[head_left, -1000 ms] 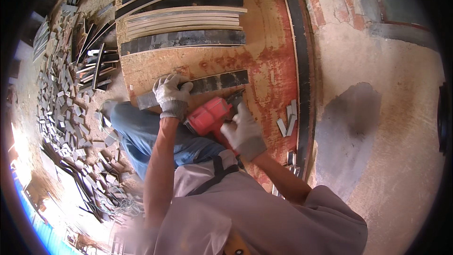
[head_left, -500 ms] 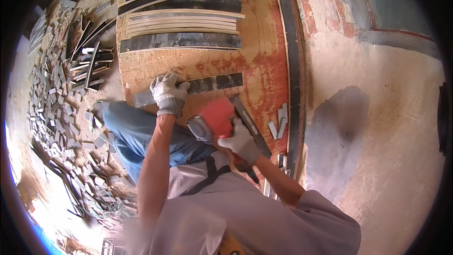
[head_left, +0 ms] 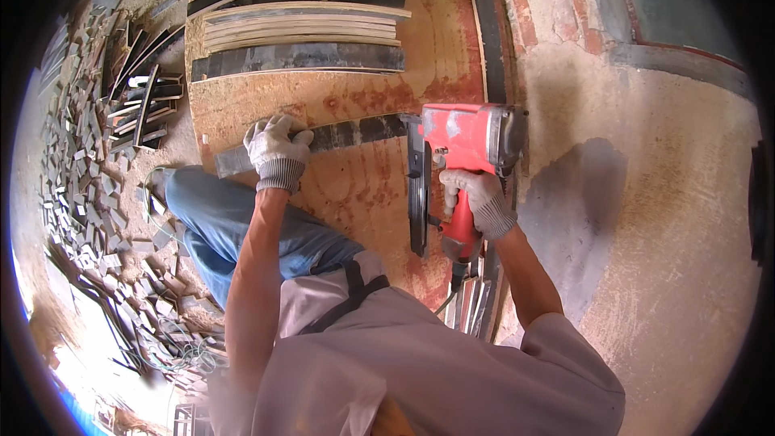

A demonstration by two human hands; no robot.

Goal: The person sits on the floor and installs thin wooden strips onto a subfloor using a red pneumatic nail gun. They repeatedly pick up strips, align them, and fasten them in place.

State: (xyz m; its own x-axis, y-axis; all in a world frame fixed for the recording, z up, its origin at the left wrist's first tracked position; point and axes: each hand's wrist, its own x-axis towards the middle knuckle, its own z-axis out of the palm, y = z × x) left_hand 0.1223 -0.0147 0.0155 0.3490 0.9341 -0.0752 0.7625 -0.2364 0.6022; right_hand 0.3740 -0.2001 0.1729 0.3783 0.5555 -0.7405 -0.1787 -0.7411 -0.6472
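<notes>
In the head view, the person's knit-gloved left hand (head_left: pixel 278 148) lies over a long, flat, black-faced board strip (head_left: pixel 355 132) on a rough, red-stained wooden panel (head_left: pixel 242 105); whether it grips cannot be told. The knit-gloved right hand (head_left: pixel 476 198) grips a smooth red nail gun (head_left: pixel 464 133) by its handle, beside the strip's right end.

The gloved left hand (head_left: pixel 276 144) lies palm-down near the plywood panel's (head_left: pixel 436 56) left edge, thumb (head_left: pixel 303 138) apart, its bare left forearm (head_left: pixel 257 282) extended. Near the right edge, the gloved right hand (head_left: pixel 482 200) is curled closed, its bare right forearm (head_left: pixel 529 278) angled forward and inward.
</notes>
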